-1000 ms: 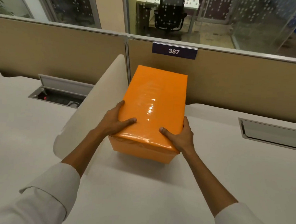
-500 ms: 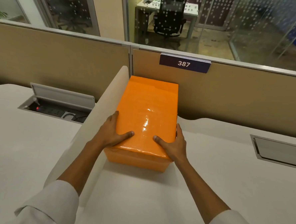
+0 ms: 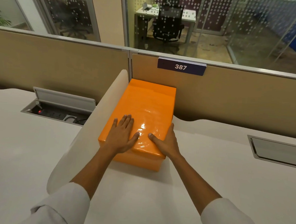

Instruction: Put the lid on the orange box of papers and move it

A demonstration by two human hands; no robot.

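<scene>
Left hand (image 3: 123, 136) grip released, now flat atop orange box (image 3: 143, 111) lid.

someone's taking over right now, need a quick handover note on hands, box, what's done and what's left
Left hand: flat on the lid, palm down, gripping nothing.
Right hand: grips the lid's near right corner, thumb on top.
Box: on the desk, far end at the partition, beside the white divider.
Done: lid is on.
Left: confirm the box's final spot, then let go.
</scene>
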